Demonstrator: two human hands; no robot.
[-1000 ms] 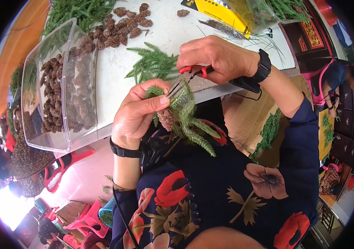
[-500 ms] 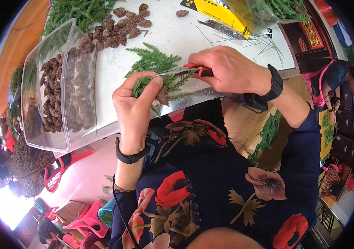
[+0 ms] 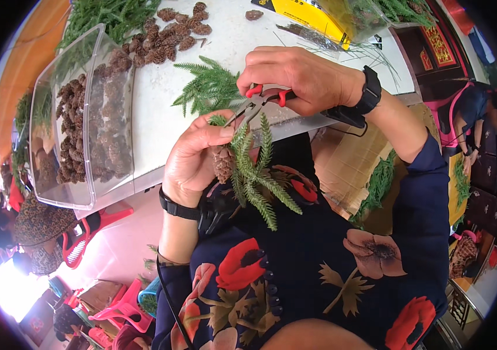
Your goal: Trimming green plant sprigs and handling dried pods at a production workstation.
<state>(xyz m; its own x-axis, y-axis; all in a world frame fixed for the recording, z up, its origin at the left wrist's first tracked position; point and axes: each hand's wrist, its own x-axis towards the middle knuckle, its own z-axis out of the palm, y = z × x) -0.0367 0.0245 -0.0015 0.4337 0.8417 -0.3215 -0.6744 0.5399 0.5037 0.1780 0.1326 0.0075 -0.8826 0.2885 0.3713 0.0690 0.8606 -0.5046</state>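
My left hand (image 3: 193, 153) pinches a green artificial pine sprig (image 3: 254, 172) with a brown pine cone (image 3: 223, 163) beside its stem. The sprig's needled branches hang down in front of my shirt. In my right hand (image 3: 301, 79) are pliers (image 3: 254, 105) with red and black handles, gripped from above. Their metal jaws reach down to the sprig's stem by my left fingertips; whether they are closed on it I cannot tell. Just beyond my hands, another green sprig (image 3: 207, 84) lies on the white table (image 3: 161, 116).
Left on the table stands a clear plastic bin (image 3: 90, 128) of pine cones. Loose pine cones (image 3: 167, 44) and a heap of greenery (image 3: 108, 20) lie at the back. Thin green wires (image 3: 371, 55) and a yellow package (image 3: 312, 20) are far right. Cardboard (image 3: 342, 169) sits below the edge.
The sprig and pine cone have turned over, so the branches now hang toward me. My right hand has moved left and slightly up, with the plier jaws now angled downward.
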